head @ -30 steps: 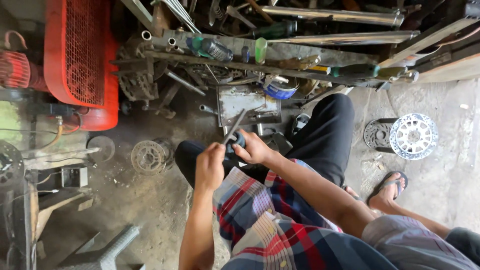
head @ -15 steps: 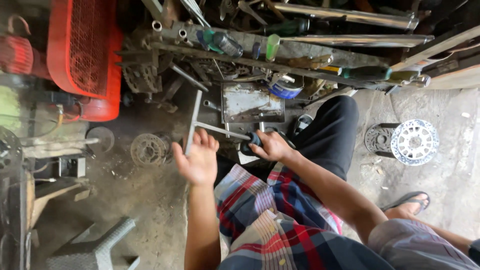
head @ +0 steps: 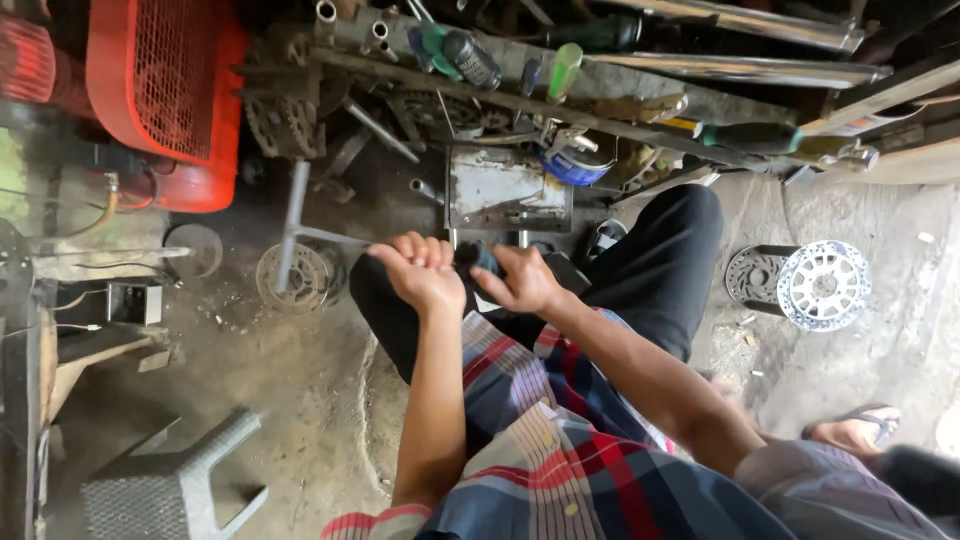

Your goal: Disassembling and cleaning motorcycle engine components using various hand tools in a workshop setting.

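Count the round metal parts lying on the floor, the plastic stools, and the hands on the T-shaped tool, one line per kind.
Round metal parts: 3 — sprocket, flat disc, white hub
Grey plastic stool: 1
Hands on the T-shaped tool: 2 — left hand, right hand
Total: 6

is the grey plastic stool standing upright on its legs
No, the grey plastic stool lies tipped over on the dirt floor at lower left, its legs pointing sideways.
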